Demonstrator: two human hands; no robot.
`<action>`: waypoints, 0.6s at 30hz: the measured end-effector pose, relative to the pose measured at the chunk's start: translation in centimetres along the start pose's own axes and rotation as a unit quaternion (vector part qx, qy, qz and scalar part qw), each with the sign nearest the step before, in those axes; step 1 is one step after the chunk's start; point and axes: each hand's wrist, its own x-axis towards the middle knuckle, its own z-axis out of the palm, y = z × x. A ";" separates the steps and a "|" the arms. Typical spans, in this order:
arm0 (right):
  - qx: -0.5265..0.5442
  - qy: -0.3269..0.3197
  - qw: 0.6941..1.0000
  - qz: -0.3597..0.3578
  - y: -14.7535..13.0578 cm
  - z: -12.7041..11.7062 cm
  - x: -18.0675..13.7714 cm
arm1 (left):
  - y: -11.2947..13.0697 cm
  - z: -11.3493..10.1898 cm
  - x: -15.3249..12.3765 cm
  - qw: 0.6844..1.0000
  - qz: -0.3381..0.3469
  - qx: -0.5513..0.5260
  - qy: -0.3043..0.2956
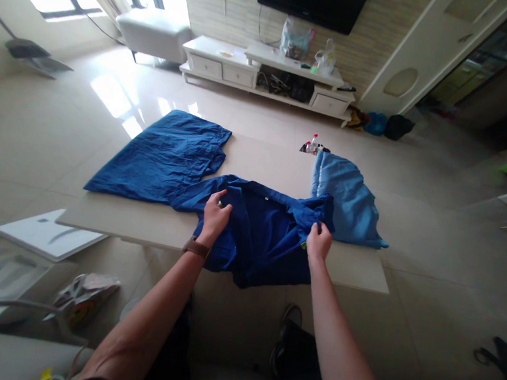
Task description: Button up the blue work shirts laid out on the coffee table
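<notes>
A dark blue garment [268, 232] with a small white tag lies bunched across the pale table [264, 161], its lower part hanging over the near edge. My left hand [216, 213] is closed on its left part, thumb and fingers pinching the cloth. At its right end, my right hand [319, 241] grips a gathered bit of the same garment. Farther left, a blue cloth piece [164, 153] is spread over the table, touching the garment. A light blue cloth [347, 200] lies just beyond my right hand, partly behind the garment.
Bottles with red caps [313, 143] show past the table's far edge. A white TV cabinet [246, 60] carrying plastic bags [295, 40] stands along the wall. Near the left, a white flat box [50, 234] and a filled plastic bag [82, 296] sit below table height.
</notes>
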 end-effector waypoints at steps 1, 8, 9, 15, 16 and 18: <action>0.027 0.027 0.999 0.004 -0.9 0.2 0.9 | 0.9 0.7 0.6 1.000 0.024 0.010 -0.005; 0.076 -0.070 0.988 -0.111 -11.4 5.6 4.8 | 5.8 8.5 5.1 0.976 0.159 0.032 -0.145; 0.081 -0.116 0.979 -0.145 -12.1 6.3 4.7 | 5.7 9.0 5.3 0.967 0.164 0.035 -0.191; 0.031 -0.137 0.976 -0.169 -7.5 5.0 -1.7 | 1.6 5.5 -0.2 0.978 0.052 0.127 -0.159; 0.024 -0.146 0.977 -0.153 -6.0 4.2 -3.5 | 0.9 4.4 -1.8 0.975 0.025 0.140 -0.171; 0.027 -0.189 0.974 -0.121 -3.4 2.7 -6.9 | -0.3 2.4 -5.0 0.968 -0.024 0.145 -0.205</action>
